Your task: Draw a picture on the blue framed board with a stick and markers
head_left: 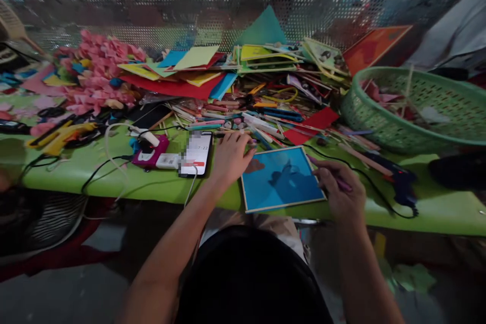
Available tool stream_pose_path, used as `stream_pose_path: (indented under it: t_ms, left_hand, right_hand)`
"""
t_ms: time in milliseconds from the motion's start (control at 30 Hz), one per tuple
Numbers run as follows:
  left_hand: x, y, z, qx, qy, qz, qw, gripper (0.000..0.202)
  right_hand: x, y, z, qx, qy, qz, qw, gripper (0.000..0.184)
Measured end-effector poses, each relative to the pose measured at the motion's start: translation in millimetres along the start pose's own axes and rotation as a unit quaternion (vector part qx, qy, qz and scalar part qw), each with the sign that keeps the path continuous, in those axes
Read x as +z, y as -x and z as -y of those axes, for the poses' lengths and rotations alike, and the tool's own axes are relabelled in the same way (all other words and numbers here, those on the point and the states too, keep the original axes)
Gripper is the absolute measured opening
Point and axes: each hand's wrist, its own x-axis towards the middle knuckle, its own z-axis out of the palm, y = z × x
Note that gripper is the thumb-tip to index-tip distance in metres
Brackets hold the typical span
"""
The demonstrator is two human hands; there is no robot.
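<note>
A blue card (266, 185) edged with thin pale sticks lies flat at the table's front edge; darker shapes show on it, some of which look like shadow. My right hand (343, 190) is at the card's right side, closed around a purple marker (343, 184) that slants toward the card. Beyond the card's upper left corner, my left hand (232, 158) rests on the table with its fingers stretched forward and thumb apart. A small purple piece (253, 141) shows by its fingertips; I cannot tell whether they touch it. Close to its left lies a lit phone (199, 154) with a cable.
Behind the card spread loose pens and sticks (261, 124), with coloured paper sheets (178, 73) farther back. A green basket (383, 126) and a glue gun (404, 182) are on the right. Pink paper flowers (98, 71), a yellow glue gun (64, 136) and a magenta power adapter (150, 154) stand left.
</note>
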Motion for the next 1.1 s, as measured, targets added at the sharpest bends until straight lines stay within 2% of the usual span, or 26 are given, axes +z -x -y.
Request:
stream_pose_path:
  t_ms: [133, 267, 400, 500, 600, 733, 833, 967, 1100]
  left_hand:
    - [7.3, 10, 4, -0.018, 0.022, 0.008, 1.000, 0.018]
    - [13.8, 3, 8, -0.019, 0.098, 0.011, 0.995, 0.021]
    - [7.2, -7, 8, -0.011, 0.225, 0.008, 0.974, 0.022]
    - [-1.4, -13, 6, -0.011, 0.340, -0.008, 0.940, 0.025]
    - [-2.4, -18, 3, -0.034, 0.452, -0.039, 0.891, 0.037]
    - [11.4, -16, -5, -0.090, 0.574, -0.056, 0.812, 0.055]
    - [24.3, -6, -11, -0.124, 0.633, -0.014, 0.764, 0.062]
    - [33.5, 3, -11, -0.156, 0.667, 0.038, 0.728, 0.057]
    - [32.7, 1, -5, -0.172, 0.684, 0.049, 0.707, 0.055]
  right_hand:
    - [1, -2, 0, 0.001, -0.014, 0.014, 1.000, 0.028]
    - [3, -5, -6, -0.002, -0.029, 0.014, 0.999, 0.032]
    - [5, -12, -15, -0.030, -0.044, -0.046, 0.998, 0.033]
    - [6, -16, -19, -0.050, -0.052, -0.077, 0.994, 0.035]
    - [7, -18, -20, -0.061, -0.066, -0.089, 0.992, 0.040]
    - [8, -17, -20, -0.062, -0.084, -0.106, 0.989, 0.043]
    - [8, -15, -18, -0.059, -0.091, -0.124, 0.986, 0.044]
    - [6, -11, -14, -0.058, -0.096, -0.133, 0.985, 0.037]
    - [2, -10, -12, -0.068, -0.117, -0.150, 0.979, 0.026]
